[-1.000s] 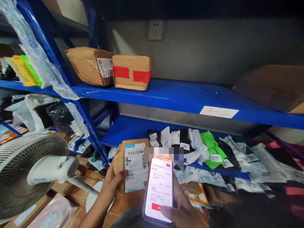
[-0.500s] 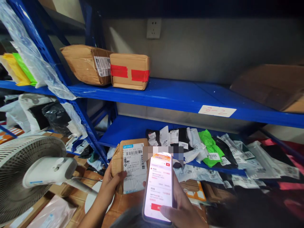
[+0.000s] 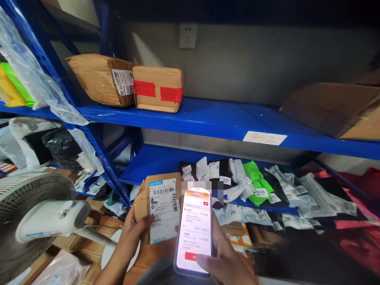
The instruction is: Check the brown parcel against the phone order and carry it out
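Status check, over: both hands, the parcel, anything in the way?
Left hand gripping cardboard parcel, labelled side showing. Right hand holding phone, thumb over lit screen. Phone cuts across parcel's right edge in view; fan stands left.

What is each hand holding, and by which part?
The left hand holds the cardboard parcel by its left side, thumb on the front; the right hand holds the phone by its lower half.

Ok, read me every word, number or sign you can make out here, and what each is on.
"3-2": white sign on the blue shelf.
"3001": tag on a black bag.
"006" after an unclear digit: green bag.
Too small or blurred: label on the cardboard box, phone screen, other labels.
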`<control>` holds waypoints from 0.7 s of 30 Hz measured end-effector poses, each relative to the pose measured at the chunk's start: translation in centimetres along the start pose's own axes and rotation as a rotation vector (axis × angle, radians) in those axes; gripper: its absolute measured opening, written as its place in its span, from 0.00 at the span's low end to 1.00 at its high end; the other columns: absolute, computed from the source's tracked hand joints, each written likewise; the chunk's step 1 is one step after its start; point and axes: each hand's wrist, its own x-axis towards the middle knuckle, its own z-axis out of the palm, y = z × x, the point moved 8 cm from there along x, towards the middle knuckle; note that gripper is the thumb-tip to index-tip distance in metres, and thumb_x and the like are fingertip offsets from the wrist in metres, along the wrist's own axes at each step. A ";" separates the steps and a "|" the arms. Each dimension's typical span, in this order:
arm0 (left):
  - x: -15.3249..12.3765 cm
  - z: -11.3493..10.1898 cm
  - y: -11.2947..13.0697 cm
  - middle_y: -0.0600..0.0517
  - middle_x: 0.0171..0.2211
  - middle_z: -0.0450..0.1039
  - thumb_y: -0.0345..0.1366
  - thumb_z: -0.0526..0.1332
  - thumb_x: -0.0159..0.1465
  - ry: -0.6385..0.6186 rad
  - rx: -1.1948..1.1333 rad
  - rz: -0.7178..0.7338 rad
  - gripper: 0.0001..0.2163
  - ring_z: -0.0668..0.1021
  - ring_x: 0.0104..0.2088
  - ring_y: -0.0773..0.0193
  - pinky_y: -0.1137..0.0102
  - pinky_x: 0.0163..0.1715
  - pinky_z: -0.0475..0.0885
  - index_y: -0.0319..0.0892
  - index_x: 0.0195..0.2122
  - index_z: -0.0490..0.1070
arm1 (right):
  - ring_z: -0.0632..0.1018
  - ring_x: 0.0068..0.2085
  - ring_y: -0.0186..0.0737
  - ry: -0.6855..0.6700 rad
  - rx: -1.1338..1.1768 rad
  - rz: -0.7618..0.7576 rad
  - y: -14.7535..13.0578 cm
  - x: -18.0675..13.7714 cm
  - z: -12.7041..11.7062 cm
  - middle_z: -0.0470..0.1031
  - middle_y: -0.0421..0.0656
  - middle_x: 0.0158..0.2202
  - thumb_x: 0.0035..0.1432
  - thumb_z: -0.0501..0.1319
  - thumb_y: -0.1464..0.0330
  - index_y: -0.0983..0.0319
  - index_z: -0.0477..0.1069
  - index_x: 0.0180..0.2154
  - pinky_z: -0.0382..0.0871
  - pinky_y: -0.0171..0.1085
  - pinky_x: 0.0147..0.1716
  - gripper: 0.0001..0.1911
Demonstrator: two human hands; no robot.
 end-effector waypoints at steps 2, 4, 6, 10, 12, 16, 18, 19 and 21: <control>0.0 -0.1 0.2 0.46 0.39 0.79 0.40 0.70 0.39 0.002 0.013 0.013 0.42 0.80 0.40 0.51 0.68 0.36 0.77 0.37 0.58 0.61 | 0.74 0.52 0.53 0.000 -0.034 0.000 -0.4 -0.1 0.3 0.71 0.54 0.55 0.44 0.71 0.64 0.59 0.31 0.65 0.69 0.48 0.49 0.59; 0.2 -0.3 0.3 0.46 0.40 0.79 0.40 0.70 0.40 0.006 0.024 0.026 0.41 0.80 0.41 0.52 0.69 0.37 0.77 0.37 0.57 0.62 | 0.75 0.52 0.52 0.000 -0.049 -0.002 -0.7 -0.1 0.6 0.71 0.53 0.54 0.45 0.71 0.65 0.58 0.31 0.64 0.69 0.48 0.49 0.58; 0.6 -0.8 0.1 0.45 0.41 0.79 0.41 0.71 0.39 0.008 0.037 0.016 0.41 0.80 0.41 0.51 0.69 0.36 0.77 0.38 0.56 0.62 | 0.74 0.53 0.52 0.001 -0.054 -0.009 -0.9 0.0 0.6 0.72 0.52 0.54 0.45 0.70 0.66 0.58 0.31 0.64 0.69 0.48 0.49 0.58; 1.4 -1.9 -0.5 0.43 0.43 0.78 0.43 0.74 0.34 0.003 0.066 -0.017 0.45 0.79 0.43 0.48 0.69 0.34 0.78 0.38 0.56 0.62 | 0.75 0.52 0.53 0.005 -0.050 -0.012 -0.9 0.1 0.6 0.72 0.52 0.53 0.45 0.70 0.66 0.58 0.30 0.64 0.69 0.47 0.48 0.58; 1.6 -2.1 -0.5 0.43 0.44 0.78 0.44 0.74 0.35 -0.003 0.071 -0.006 0.45 0.79 0.44 0.48 0.69 0.35 0.78 0.38 0.56 0.62 | 0.75 0.51 0.52 0.010 -0.042 -0.006 -0.8 0.1 0.5 0.72 0.51 0.53 0.44 0.70 0.66 0.57 0.28 0.64 0.69 0.48 0.48 0.60; 1.3 -1.5 -0.2 0.44 0.42 0.79 0.43 0.74 0.35 -0.010 0.056 -0.001 0.45 0.80 0.42 0.49 0.70 0.33 0.77 0.38 0.57 0.62 | 0.75 0.52 0.53 0.006 -0.044 -0.014 -0.8 0.1 0.5 0.72 0.51 0.52 0.43 0.71 0.66 0.57 0.32 0.64 0.68 0.48 0.49 0.59; 0.8 -1.0 0.4 0.45 0.41 0.79 0.41 0.73 0.38 0.009 0.041 0.035 0.42 0.80 0.41 0.51 0.72 0.33 0.76 0.38 0.56 0.63 | 0.75 0.52 0.54 0.004 -0.045 -0.005 -0.7 0.0 0.3 0.72 0.52 0.53 0.44 0.71 0.65 0.57 0.32 0.64 0.69 0.49 0.48 0.58; 0.5 -0.8 0.6 0.46 0.41 0.79 0.40 0.72 0.39 0.020 0.032 0.053 0.41 0.79 0.42 0.51 0.72 0.33 0.76 0.38 0.56 0.63 | 0.74 0.52 0.55 0.009 -0.043 0.006 -0.5 0.0 0.2 0.71 0.53 0.54 0.44 0.71 0.65 0.57 0.32 0.64 0.69 0.49 0.48 0.58; 0.1 -0.3 1.0 0.46 0.42 0.79 0.39 0.71 0.40 0.023 0.015 0.070 0.39 0.79 0.43 0.51 0.71 0.36 0.76 0.39 0.55 0.64 | 0.73 0.55 0.56 0.030 -0.034 0.023 -0.1 -0.1 -0.2 0.69 0.54 0.56 0.45 0.71 0.65 0.56 0.32 0.65 0.69 0.49 0.47 0.58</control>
